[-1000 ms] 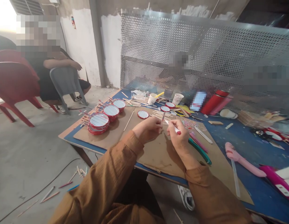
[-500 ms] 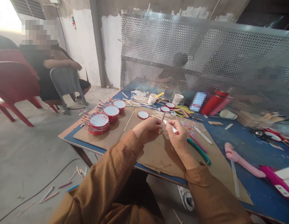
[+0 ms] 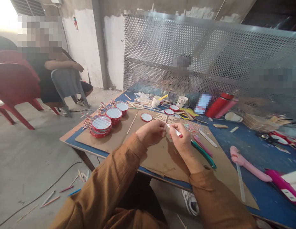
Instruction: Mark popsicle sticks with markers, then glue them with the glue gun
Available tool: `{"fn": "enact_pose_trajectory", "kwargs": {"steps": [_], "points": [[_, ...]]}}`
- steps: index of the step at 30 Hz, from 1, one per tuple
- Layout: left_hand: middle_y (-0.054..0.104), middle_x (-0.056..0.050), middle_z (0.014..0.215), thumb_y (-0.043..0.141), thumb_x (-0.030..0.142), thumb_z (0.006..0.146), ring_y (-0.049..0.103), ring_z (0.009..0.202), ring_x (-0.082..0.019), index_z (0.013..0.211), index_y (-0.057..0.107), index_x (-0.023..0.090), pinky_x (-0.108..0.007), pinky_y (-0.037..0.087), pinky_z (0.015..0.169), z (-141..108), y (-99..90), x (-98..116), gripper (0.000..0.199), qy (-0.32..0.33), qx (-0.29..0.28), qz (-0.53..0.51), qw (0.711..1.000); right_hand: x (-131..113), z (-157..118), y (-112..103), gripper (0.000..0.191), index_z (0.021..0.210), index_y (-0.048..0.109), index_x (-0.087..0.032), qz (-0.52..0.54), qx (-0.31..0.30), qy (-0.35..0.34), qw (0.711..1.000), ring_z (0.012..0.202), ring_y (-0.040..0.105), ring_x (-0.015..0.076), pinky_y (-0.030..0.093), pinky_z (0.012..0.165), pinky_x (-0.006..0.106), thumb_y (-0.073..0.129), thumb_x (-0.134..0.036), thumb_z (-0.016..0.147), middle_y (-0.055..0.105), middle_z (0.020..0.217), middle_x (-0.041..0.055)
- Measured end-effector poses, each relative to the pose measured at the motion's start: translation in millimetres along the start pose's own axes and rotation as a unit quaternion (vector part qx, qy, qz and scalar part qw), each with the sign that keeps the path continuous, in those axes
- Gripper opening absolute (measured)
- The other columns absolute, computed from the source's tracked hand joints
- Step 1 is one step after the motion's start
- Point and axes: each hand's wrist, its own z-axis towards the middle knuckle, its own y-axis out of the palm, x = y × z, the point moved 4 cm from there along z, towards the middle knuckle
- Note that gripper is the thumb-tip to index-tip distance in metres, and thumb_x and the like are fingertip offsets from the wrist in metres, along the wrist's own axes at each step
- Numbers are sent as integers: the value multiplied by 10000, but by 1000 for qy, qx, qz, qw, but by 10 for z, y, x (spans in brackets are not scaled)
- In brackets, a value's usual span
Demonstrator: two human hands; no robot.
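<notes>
My left hand (image 3: 154, 131) pinches a short flat wooden stick (image 3: 166, 120), its top end standing up above the fingers. Closed around a white marker with a red end (image 3: 178, 132), my right hand (image 3: 181, 137) holds the marker's tip against or very close to the stick. Both hands are over a brown cardboard sheet (image 3: 162, 162). Just beyond them lies a small round red-rimmed drum (image 3: 146, 117) with a white face. To the left, several similar drums (image 3: 101, 122) are stacked, with thin sticks poking out on their left side.
Loose wooden sticks, paper cups (image 3: 182, 101) and a red bottle (image 3: 219, 104) line the table's back, before a perforated metal screen (image 3: 157, 41). Green-handled pliers (image 3: 204, 154) and a pink glue gun (image 3: 250, 167) lie to the right. A person sits on a grey chair (image 3: 66, 81) at left.
My right hand has shifted very slightly left with the marker, along the stick. The left hand stays almost still.
</notes>
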Motion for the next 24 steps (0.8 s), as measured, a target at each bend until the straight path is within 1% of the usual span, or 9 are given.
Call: {"fn": "enact_pose_trajectory", "kwargs": {"steps": [4, 7, 10, 12, 16, 20, 24], "points": [[655, -4, 646, 527, 150, 799, 554, 621, -109, 632, 606, 145, -214, 425, 653, 1, -3, 1, 185, 0, 3, 10, 1000, 11, 3, -12, 135, 801, 586, -253, -2, 15, 7, 1000, 656, 684, 215, 520, 581, 301, 555, -376, 847, 654, 625, 0], [666, -13, 660, 522, 157, 807, 568, 644, -117, 634, 619, 142, -212, 429, 656, 5, -4, -1, 199, 3, 1, 19, 1000, 6, 2, -6, 153, 830, 595, -246, -3, 6, 1, 1000, 660, 683, 212, 520, 590, 301, 549, -390, 856, 660, 638, 3], [677, -13, 675, 519, 148, 807, 572, 656, -119, 644, 631, 140, -212, 438, 677, 10, -2, 0, 198, 9, -5, 17, 1000, 8, 2, -2, 150, 811, 586, -247, 2, 2, 3, 1000, 671, 686, 212, 523, 603, 303, 545, -385, 850, 664, 651, 6], [673, -7, 668, 523, 139, 805, 562, 643, -113, 642, 628, 141, -207, 429, 661, 14, -1, -5, 193, 9, -7, 24, 1000, 15, 4, -5, 149, 798, 582, -247, 5, 8, 10, 1000, 680, 689, 213, 528, 612, 305, 548, -384, 845, 665, 660, 6], [661, -6, 643, 520, 151, 814, 559, 634, -110, 636, 622, 141, -202, 418, 633, 20, 2, -20, 206, 16, -2, 24, 1000, 12, 11, -6, 166, 836, 595, -242, 5, 9, 6, 1000, 678, 690, 216, 532, 616, 312, 555, -403, 848, 670, 672, 10], [669, -10, 654, 509, 157, 806, 579, 657, -113, 646, 628, 142, -200, 434, 652, 15, 8, -35, 200, 22, -2, 9, 1000, 13, 12, 3, 159, 829, 587, -246, 11, -2, 2, 1000, 679, 690, 218, 531, 609, 312, 553, -400, 851, 674, 672, 11], [682, -23, 681, 505, 189, 801, 588, 670, -124, 657, 639, 141, -217, 448, 678, 17, 11, -44, 203, 15, -7, 13, 1000, 14, 6, 0, 155, 829, 586, -247, 13, 2, 4, 1000, 688, 692, 219, 530, 608, 309, 553, -396, 855, 669, 668, 8]]}}
